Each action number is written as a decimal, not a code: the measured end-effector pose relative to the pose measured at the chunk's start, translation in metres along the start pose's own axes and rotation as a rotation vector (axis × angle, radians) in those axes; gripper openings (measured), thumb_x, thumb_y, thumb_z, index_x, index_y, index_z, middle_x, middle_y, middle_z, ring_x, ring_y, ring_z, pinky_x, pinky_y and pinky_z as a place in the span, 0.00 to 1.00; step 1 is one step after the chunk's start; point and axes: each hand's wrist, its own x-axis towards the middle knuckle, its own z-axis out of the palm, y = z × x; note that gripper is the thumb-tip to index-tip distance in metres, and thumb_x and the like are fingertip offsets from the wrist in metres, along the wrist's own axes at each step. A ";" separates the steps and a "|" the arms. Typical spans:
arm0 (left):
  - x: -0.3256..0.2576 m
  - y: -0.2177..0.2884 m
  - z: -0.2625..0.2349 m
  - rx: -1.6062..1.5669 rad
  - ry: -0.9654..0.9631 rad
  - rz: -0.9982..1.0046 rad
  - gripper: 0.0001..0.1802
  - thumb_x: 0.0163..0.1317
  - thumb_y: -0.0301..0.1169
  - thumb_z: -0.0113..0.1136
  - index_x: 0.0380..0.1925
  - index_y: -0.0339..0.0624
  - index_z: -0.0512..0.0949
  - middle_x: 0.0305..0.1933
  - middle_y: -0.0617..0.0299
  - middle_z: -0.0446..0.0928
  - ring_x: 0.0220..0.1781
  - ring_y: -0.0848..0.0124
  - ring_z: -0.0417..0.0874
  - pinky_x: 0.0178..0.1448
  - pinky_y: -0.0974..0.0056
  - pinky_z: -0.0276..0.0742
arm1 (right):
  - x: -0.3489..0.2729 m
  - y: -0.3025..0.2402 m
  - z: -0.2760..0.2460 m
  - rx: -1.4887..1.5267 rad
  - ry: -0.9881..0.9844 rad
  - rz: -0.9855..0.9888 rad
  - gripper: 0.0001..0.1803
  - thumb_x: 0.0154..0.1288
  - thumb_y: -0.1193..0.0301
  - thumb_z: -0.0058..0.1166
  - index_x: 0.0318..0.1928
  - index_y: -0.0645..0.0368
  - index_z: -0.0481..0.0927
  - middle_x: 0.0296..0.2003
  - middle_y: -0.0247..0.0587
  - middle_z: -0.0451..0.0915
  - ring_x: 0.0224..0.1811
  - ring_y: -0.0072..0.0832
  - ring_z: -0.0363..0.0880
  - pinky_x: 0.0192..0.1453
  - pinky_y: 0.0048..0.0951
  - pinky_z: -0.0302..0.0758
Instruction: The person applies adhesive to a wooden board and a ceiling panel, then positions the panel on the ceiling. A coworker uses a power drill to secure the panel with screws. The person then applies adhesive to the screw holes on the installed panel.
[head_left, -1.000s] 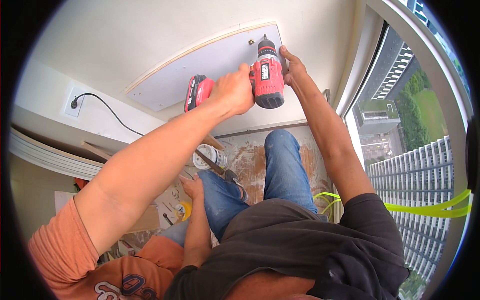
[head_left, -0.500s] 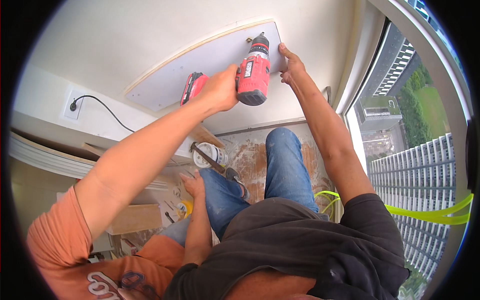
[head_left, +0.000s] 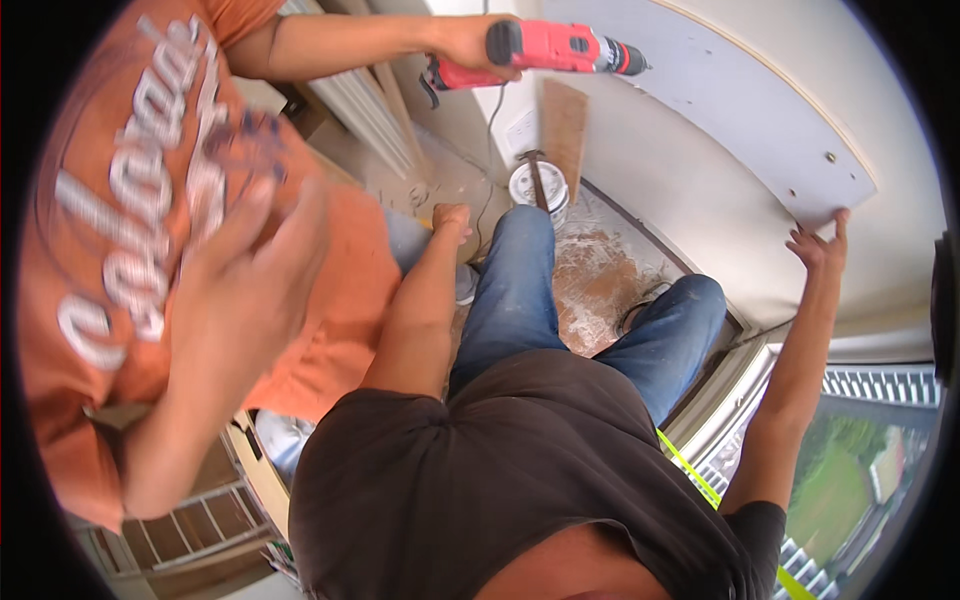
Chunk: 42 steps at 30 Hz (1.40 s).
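Note:
My right hand (head_left: 825,248) is at the lower corner of a long white panel (head_left: 740,95) on the wall, with one finger stretched up against its face and the others curled at its lower edge. My left hand (head_left: 452,220) hangs beside my left knee, its fingers curled in; what they hold, if anything, is hidden. A co-worker in an orange shirt (head_left: 330,310) grips a red cordless drill (head_left: 560,48), its chuck pointing toward the panel. The co-worker's other hand (head_left: 245,270) is raised in front of the shirt, blurred by motion.
A white bucket (head_left: 522,190) with a hammer (head_left: 538,178) lying across it stands by the wall, next to a leaning wooden board (head_left: 563,135). A black cable (head_left: 489,150) hangs nearby. The window (head_left: 850,470) lies to my right, and a bright yellow-green strap (head_left: 690,468) passes by my hip.
My view has swung left toward the co-worker. The drill has been drawn back from the panel. My right hand stays at the panel's corner; my left fingers are more curled than before.

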 end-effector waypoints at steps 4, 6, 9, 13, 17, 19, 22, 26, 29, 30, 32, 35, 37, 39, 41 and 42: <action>0.004 -0.023 0.000 0.111 0.102 0.001 0.23 0.60 0.38 0.75 0.49 0.37 0.79 0.39 0.52 0.84 0.32 0.60 0.86 0.33 0.52 0.84 | -0.011 0.005 0.008 0.006 0.050 -0.031 0.86 0.49 0.32 0.74 0.81 0.72 0.26 0.85 0.60 0.38 0.88 0.53 0.27 0.85 0.62 0.22; 0.001 -0.019 0.010 -0.068 -0.034 -0.006 0.20 0.60 0.38 0.75 0.44 0.37 0.81 0.38 0.53 0.84 0.32 0.60 0.86 0.33 0.52 0.84 | -0.014 0.009 0.009 -0.010 0.052 -0.052 0.87 0.48 0.30 0.73 0.81 0.71 0.26 0.85 0.58 0.37 0.88 0.53 0.29 0.86 0.63 0.24; 0.001 0.005 0.027 -0.223 -0.075 0.092 0.20 0.60 0.39 0.74 0.45 0.36 0.81 0.36 0.54 0.83 0.29 0.61 0.85 0.30 0.54 0.81 | -0.016 0.018 0.009 -0.014 0.045 -0.101 0.86 0.47 0.28 0.72 0.81 0.72 0.30 0.85 0.59 0.37 0.88 0.52 0.32 0.86 0.64 0.29; -0.012 0.041 0.044 -0.243 -0.108 0.255 0.26 0.63 0.36 0.72 0.55 0.31 0.79 0.36 0.54 0.84 0.28 0.58 0.85 0.32 0.55 0.81 | -0.026 0.041 0.009 0.044 0.015 -0.192 0.81 0.55 0.22 0.60 0.82 0.72 0.31 0.85 0.57 0.38 0.88 0.50 0.31 0.86 0.63 0.27; -0.048 0.072 0.068 -0.176 0.084 0.584 0.38 0.62 0.37 0.72 0.67 0.25 0.71 0.41 0.51 0.87 0.36 0.57 0.88 0.45 0.54 0.83 | -0.033 0.069 0.014 0.048 0.023 -0.214 0.73 0.63 0.23 0.49 0.82 0.70 0.34 0.84 0.54 0.46 0.88 0.51 0.35 0.86 0.62 0.30; -0.069 0.079 0.077 0.004 0.067 0.751 0.42 0.61 0.37 0.72 0.69 0.23 0.67 0.49 0.49 0.88 0.46 0.55 0.90 0.53 0.49 0.84 | -0.030 0.089 0.022 -0.020 0.047 -0.212 0.66 0.69 0.26 0.44 0.83 0.68 0.36 0.83 0.55 0.50 0.88 0.51 0.38 0.86 0.63 0.32; -0.098 0.076 0.094 0.140 0.127 0.919 0.40 0.61 0.37 0.70 0.70 0.28 0.68 0.47 0.51 0.88 0.48 0.50 0.89 0.57 0.48 0.81 | -0.018 0.137 0.044 -0.392 0.033 -0.197 0.50 0.76 0.39 0.49 0.80 0.64 0.53 0.77 0.56 0.64 0.83 0.54 0.53 0.83 0.66 0.46; -0.112 0.065 0.104 0.212 0.197 1.029 0.38 0.62 0.34 0.69 0.71 0.32 0.69 0.50 0.47 0.85 0.53 0.47 0.86 0.57 0.46 0.81 | -0.008 0.205 0.092 -0.565 -0.105 -0.139 0.34 0.77 0.53 0.55 0.73 0.62 0.68 0.68 0.52 0.75 0.79 0.54 0.63 0.80 0.68 0.54; -0.108 0.061 0.106 0.205 0.266 1.122 0.37 0.62 0.32 0.68 0.70 0.32 0.69 0.50 0.44 0.84 0.53 0.46 0.85 0.58 0.46 0.80 | -0.003 0.237 0.135 -0.509 -0.233 0.017 0.31 0.80 0.62 0.50 0.75 0.66 0.63 0.72 0.51 0.70 0.82 0.54 0.57 0.84 0.65 0.50; -0.107 0.060 0.107 0.204 0.277 1.149 0.36 0.63 0.32 0.67 0.70 0.32 0.69 0.50 0.43 0.83 0.53 0.45 0.84 0.58 0.46 0.80 | 0.000 0.247 0.151 -0.446 -0.257 0.083 0.31 0.79 0.65 0.48 0.75 0.67 0.63 0.73 0.52 0.68 0.82 0.55 0.55 0.84 0.66 0.50; -0.105 0.058 0.107 0.225 0.255 1.130 0.36 0.63 0.31 0.67 0.70 0.31 0.69 0.49 0.43 0.83 0.53 0.45 0.84 0.58 0.46 0.79 | 0.010 0.270 0.181 -0.328 -0.267 0.185 0.30 0.77 0.69 0.44 0.75 0.68 0.61 0.75 0.53 0.64 0.84 0.56 0.50 0.84 0.67 0.48; -0.102 0.056 0.103 0.192 0.210 1.159 0.35 0.63 0.31 0.66 0.70 0.31 0.69 0.49 0.42 0.83 0.52 0.45 0.83 0.58 0.46 0.79 | 0.030 0.295 0.217 -0.134 -0.254 0.312 0.32 0.74 0.73 0.39 0.76 0.67 0.59 0.78 0.53 0.59 0.85 0.55 0.44 0.86 0.67 0.43; -0.101 0.056 0.098 0.165 0.183 1.156 0.35 0.63 0.30 0.66 0.69 0.31 0.69 0.49 0.43 0.83 0.52 0.45 0.84 0.58 0.46 0.79 | 0.046 0.305 0.232 0.034 -0.231 0.406 0.33 0.71 0.75 0.35 0.77 0.67 0.58 0.78 0.52 0.58 0.86 0.55 0.42 0.86 0.67 0.41; -0.099 0.056 0.092 0.153 0.163 1.111 0.34 0.63 0.30 0.66 0.69 0.31 0.69 0.50 0.43 0.83 0.52 0.45 0.84 0.58 0.46 0.80 | 0.062 0.310 0.242 0.092 -0.279 0.369 0.38 0.61 0.78 0.37 0.75 0.70 0.59 0.77 0.55 0.59 0.86 0.57 0.42 0.85 0.70 0.39; -0.097 0.057 0.087 0.151 0.138 1.097 0.34 0.62 0.29 0.66 0.69 0.31 0.69 0.51 0.44 0.83 0.53 0.45 0.84 0.57 0.46 0.80 | 0.077 0.310 0.247 0.141 -0.309 0.337 0.40 0.56 0.79 0.39 0.73 0.72 0.59 0.76 0.56 0.60 0.85 0.58 0.43 0.85 0.71 0.38; -0.096 0.058 0.085 0.154 0.124 1.088 0.34 0.62 0.29 0.66 0.68 0.31 0.70 0.51 0.44 0.84 0.53 0.45 0.85 0.57 0.46 0.81 | 0.084 0.308 0.248 0.164 -0.353 0.328 0.40 0.54 0.79 0.39 0.72 0.73 0.59 0.76 0.58 0.61 0.85 0.59 0.45 0.85 0.72 0.38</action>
